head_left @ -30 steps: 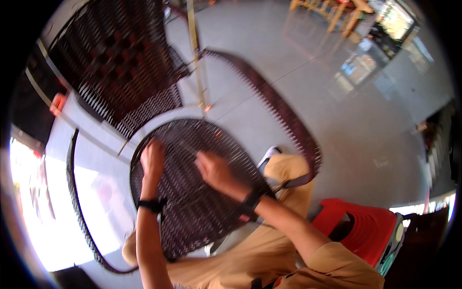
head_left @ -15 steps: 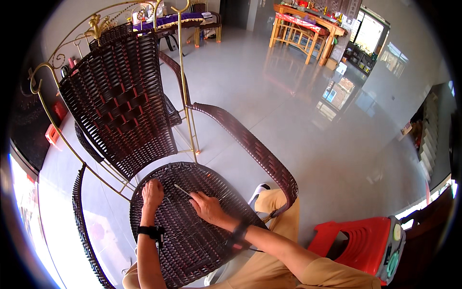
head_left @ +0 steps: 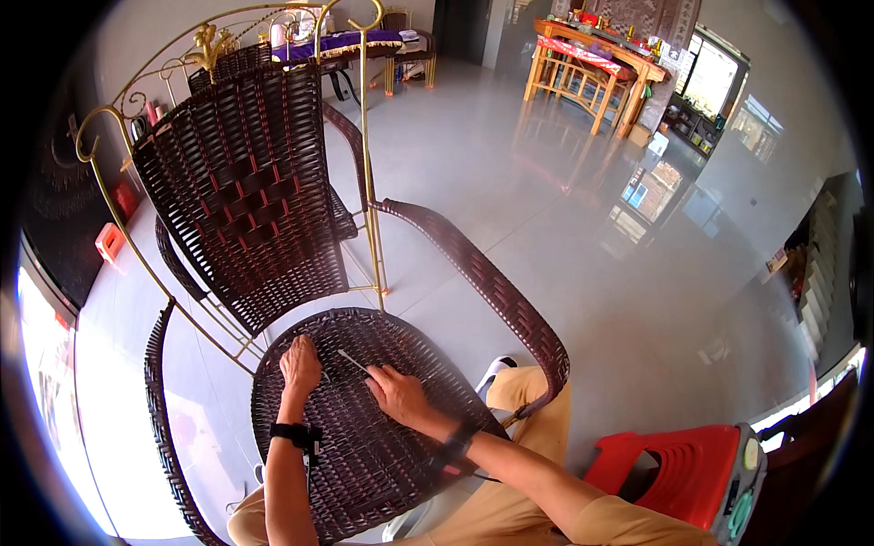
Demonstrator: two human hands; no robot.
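Note:
A dark brown woven chair seat [head_left: 364, 473] lies below both my hands. My left hand [head_left: 300, 366] is closed over the left far part of the seat, its fingertips pinched close to the weave; what they hold, if anything, is too small to make out. Just to the right, my right hand [head_left: 399, 393] grips a slim tool with a thin metal shaft [head_left: 354, 361]. Its handle is hidden in the palm, and the shaft slants up and left toward my left hand, over the seat. Dark bands circle both my wrists.
The woven backrest [head_left: 241, 196] rises beyond the seat in a gold metal frame [head_left: 368, 118]. A curved woven armrest [head_left: 473, 273] arcs along the right. A red plastic stool [head_left: 696, 464] stands at the lower right, beside my leg. Farther back is a wooden table [head_left: 596, 56].
The whole view has shifted slightly, so the chair and room sit farther right in it. My left hand has turned a little; my right hand keeps its grip on the tool.

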